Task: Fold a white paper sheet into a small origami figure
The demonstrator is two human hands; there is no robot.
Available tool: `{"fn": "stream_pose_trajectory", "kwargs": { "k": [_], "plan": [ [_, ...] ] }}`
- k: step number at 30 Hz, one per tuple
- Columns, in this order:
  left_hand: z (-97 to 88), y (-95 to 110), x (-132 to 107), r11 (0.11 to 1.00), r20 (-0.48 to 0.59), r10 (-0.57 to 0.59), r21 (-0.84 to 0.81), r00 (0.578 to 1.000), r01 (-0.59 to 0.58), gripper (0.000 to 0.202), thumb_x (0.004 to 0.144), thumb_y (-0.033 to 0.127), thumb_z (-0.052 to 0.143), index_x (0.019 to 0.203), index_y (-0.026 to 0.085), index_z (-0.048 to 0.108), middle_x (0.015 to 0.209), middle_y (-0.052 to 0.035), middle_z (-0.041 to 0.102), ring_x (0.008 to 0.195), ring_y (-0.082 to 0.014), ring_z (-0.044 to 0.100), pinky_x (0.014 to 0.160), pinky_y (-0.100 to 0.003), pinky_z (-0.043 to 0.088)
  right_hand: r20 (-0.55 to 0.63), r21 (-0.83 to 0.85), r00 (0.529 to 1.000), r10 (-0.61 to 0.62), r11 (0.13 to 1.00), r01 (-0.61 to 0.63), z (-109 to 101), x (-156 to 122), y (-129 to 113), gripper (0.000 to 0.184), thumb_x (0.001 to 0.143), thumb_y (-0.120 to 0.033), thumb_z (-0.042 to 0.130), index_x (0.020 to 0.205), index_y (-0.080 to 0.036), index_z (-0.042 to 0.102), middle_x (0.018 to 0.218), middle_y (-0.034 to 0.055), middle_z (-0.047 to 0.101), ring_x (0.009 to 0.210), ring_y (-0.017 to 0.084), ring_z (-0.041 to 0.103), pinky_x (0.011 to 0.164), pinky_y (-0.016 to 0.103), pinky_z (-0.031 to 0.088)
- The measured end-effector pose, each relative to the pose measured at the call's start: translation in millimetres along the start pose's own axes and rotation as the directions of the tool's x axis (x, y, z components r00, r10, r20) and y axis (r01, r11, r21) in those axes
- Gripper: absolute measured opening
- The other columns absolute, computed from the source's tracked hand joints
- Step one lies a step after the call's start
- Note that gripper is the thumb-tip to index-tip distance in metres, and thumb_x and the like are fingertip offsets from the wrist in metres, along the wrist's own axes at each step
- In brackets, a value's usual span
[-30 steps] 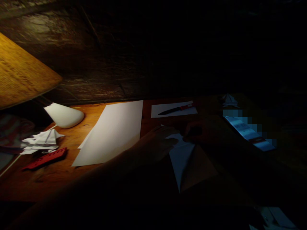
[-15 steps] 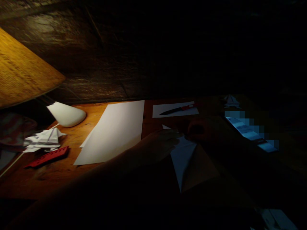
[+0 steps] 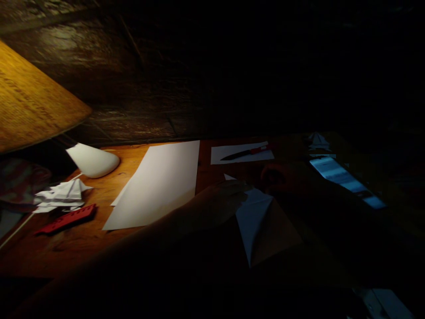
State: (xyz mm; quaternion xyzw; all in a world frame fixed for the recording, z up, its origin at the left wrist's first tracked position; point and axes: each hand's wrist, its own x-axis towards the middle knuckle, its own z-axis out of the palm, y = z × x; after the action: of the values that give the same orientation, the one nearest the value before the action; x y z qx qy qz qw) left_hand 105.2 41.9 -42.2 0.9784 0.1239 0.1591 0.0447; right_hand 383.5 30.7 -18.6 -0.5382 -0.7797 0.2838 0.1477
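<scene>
Paper (image 3: pixel 254 210), thin, white and folded to a point, lies right of the middle of the brown wooden surface (image 3: pixel 63 248), its tip aimed at the near edge. The left hand (image 3: pixel 229 195), bare and half in shadow, lies over the paper's far left part with its fingers stretched across it; whether its grip pinches anything cannot be told. The right hand (image 3: pixel 274 177), bare and very dark, curls just beside the paper's far right side; the dark hides whether its grip is apart or together.

Toward the far edge, a knife (image 3: pixel 237 155) with a black blade and red handle lies across a small white paper rectangle (image 3: pixel 215 157). Left of this, 2 large white paper sheets (image 3: pixel 162 181) overlap.

By the far left corner stands a lamp with a pale, rounded base (image 3: pixel 93 161) and a yellow, slanting shade (image 3: pixel 36 97). Nearer the left edge, a crumpled white folded paper piece (image 3: pixel 64 195) lies just beyond a flat red slotted object (image 3: pixel 69 219).

Toward the right edge, a long rectangular screen (image 3: pixel 345 179) glows blue, with a small pointed folded white paper piece (image 3: pixel 318 141) beyond it.
</scene>
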Motion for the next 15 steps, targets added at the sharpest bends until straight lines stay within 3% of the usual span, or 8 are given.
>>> {"fn": "stream_pose_trajectory", "kwargs": {
  "k": [9,15],
  "plan": [
    [-3.7,4.3,1.2,0.999,0.03,-0.034,-0.027,0.999,0.035,0.025,0.103,0.017,0.047,0.118,0.012,0.067,0.141,-0.015,0.062,0.135,-0.0241,0.057,0.111,-0.04,0.053,0.055,0.079,0.996,-0.067,0.995,0.063,1.1,-1.4,6.0,0.033,0.076,-0.034,0.074,0.105,-0.019,0.065,0.082,0.0004,0.059,0.066,0.014,0.049,0.059,0.027,0.037],
    [-5.6,6.5,4.3,0.998,0.029,-0.064,-0.019,0.998,0.065,0.028,0.106,0.018,0.044,0.121,0.01,0.066,0.14,-0.0144,0.062,0.133,-0.0224,0.058,0.111,-0.038,0.053,0.098,0.044,0.985,-0.145,0.989,0.142,-1.1,-0.6,11.1,0.039,0.078,-0.033,0.071,0.114,-0.019,0.064,0.086,0.0017,0.059,0.068,0.014,0.049,0.061,0.028,0.038]
  ]
}}
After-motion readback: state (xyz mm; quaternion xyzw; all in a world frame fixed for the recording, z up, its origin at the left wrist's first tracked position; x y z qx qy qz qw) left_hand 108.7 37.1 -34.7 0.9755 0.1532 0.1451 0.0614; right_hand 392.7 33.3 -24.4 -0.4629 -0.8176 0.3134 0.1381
